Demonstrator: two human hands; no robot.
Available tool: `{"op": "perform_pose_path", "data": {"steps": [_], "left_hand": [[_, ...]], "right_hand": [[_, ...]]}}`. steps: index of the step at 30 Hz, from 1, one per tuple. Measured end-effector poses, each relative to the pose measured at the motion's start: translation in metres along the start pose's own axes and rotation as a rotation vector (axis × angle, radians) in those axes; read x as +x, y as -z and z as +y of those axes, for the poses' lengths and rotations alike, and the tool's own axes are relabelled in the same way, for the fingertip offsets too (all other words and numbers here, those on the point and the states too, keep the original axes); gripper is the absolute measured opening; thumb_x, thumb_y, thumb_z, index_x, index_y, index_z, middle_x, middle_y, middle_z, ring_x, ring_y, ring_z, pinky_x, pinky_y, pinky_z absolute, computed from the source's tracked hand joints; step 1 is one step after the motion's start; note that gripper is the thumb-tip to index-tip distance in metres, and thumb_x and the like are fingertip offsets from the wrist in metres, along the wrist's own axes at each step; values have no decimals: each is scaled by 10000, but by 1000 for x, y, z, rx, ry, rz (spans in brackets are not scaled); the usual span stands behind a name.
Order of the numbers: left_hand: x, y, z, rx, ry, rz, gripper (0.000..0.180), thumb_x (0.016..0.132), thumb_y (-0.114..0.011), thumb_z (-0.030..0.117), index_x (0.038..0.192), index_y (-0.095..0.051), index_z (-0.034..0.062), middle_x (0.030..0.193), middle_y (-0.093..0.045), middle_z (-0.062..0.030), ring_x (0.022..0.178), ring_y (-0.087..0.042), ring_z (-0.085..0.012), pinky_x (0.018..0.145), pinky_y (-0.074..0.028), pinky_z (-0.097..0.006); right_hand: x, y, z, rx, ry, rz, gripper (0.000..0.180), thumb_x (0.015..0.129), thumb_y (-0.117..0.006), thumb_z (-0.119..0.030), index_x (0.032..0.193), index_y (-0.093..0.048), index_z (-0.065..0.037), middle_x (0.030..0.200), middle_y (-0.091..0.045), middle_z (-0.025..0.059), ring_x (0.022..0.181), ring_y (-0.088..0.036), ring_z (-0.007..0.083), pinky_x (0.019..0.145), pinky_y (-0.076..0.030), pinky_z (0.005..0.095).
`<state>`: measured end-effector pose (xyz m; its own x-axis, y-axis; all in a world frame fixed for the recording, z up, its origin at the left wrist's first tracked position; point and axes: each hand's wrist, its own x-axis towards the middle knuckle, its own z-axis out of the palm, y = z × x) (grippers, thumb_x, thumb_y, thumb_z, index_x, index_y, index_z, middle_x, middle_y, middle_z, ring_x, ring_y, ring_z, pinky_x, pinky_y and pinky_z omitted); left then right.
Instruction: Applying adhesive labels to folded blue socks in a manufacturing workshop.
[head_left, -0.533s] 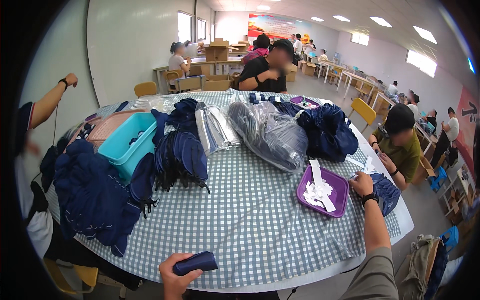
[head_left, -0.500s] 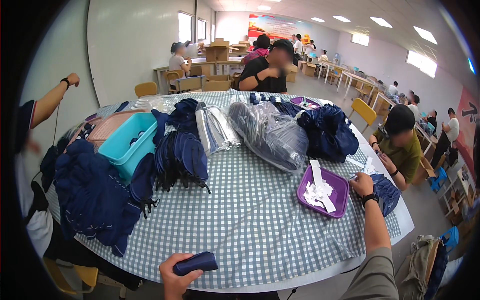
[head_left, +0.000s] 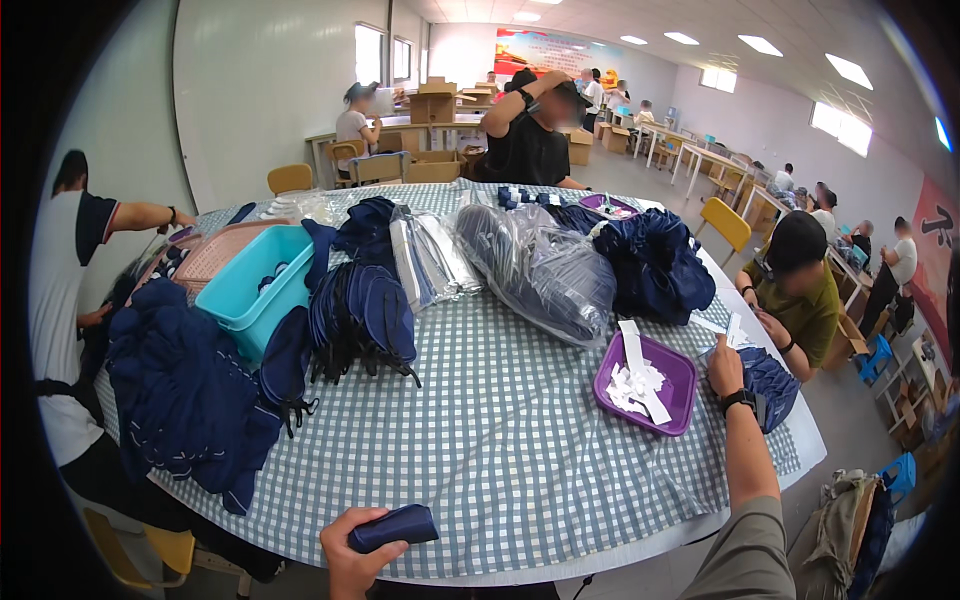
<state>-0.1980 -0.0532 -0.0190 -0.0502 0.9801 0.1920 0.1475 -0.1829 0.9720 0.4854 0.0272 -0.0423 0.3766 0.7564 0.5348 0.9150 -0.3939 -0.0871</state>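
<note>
Still left hand [head_left: 352, 552] clenched round navy pouch [head_left: 394, 527], right hand [head_left: 726, 366] unmoved beside purple tray [head_left: 680, 385], grip unclear

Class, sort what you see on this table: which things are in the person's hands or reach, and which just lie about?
In hand:
left hand grips a folded navy pouch
right hand by the purple tray

Lying about:
teal basket
clear plastic bag
</note>
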Motion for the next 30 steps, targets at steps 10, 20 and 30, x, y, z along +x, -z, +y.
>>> {"op": "perform_pose_path", "data": {"steps": [10,20,30], "left_hand": [[0,0,2,-20,-18,-66,428,566,-832,84,946,-685,-48,902,-686,-154,817,-671,-208,749,-533,-314],[-1,0,2,2,-59,-79,415,583,-848,70,957,-698,-33,880,-703,-132,815,-681,-195,749,-539,-313],[-2,0,7,-17,-49,-103,426,577,-843,81,963,-705,-34,885,-700,-124,827,-674,-192,766,-530,-309]], "right_hand": [[1,33,-5,192,-71,225,331,736,-664,-36,1066,-680,-47,745,-685,180,684,-671,335,652,-520,417],[16,94,-28,504,-218,264,390,668,-734,-64,1057,-747,-43,805,-745,130,713,-713,197,705,-549,292],[13,109,-18,588,-209,68,242,755,-671,-49,973,-759,7,842,-753,131,703,-710,165,674,-541,257]]}}
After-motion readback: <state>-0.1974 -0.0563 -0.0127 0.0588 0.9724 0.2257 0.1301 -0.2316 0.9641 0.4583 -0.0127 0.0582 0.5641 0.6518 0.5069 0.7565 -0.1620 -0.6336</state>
